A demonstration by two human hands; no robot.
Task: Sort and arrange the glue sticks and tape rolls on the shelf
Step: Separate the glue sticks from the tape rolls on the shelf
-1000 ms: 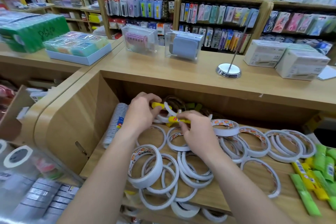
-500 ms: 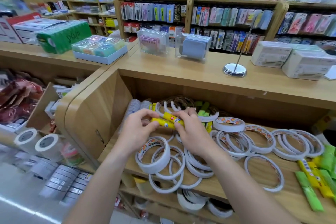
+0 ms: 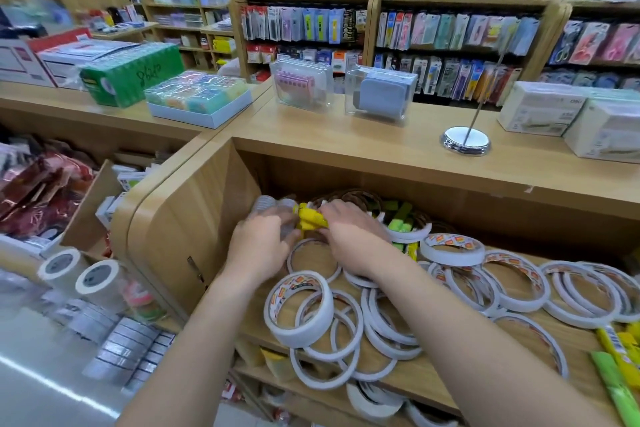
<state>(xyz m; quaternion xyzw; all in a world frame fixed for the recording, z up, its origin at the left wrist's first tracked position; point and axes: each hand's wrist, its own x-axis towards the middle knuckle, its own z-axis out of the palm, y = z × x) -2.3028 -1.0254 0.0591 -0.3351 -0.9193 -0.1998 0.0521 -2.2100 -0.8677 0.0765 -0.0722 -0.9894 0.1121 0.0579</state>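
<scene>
Both hands meet deep inside the wooden shelf [image 3: 519,354] around a small bundle of yellow glue sticks [image 3: 309,220]. My right hand [image 3: 353,236] grips the bundle from the right. My left hand [image 3: 259,246] closes on it from the left, its fingers blurred. Green glue sticks [image 3: 400,222] lie just behind my right hand. Several white double-sided tape rolls [image 3: 298,308] are scattered over the shelf board in front of and to the right of my hands. More green and yellow glue sticks [image 3: 620,374] lie at the shelf's right end.
A stack of clear tape rolls [image 3: 266,204] leans against the shelf's left wall. The counter [image 3: 381,146] above holds clear display boxes, a chrome sign stand [image 3: 465,140] and white cartons. Masking tape rolls [image 3: 79,274] sit on the lower shelf to the left.
Both hands have pushed farther back into the shelf with the yellow glue sticks, toward the rear left corner. The camera has turned a little left.
</scene>
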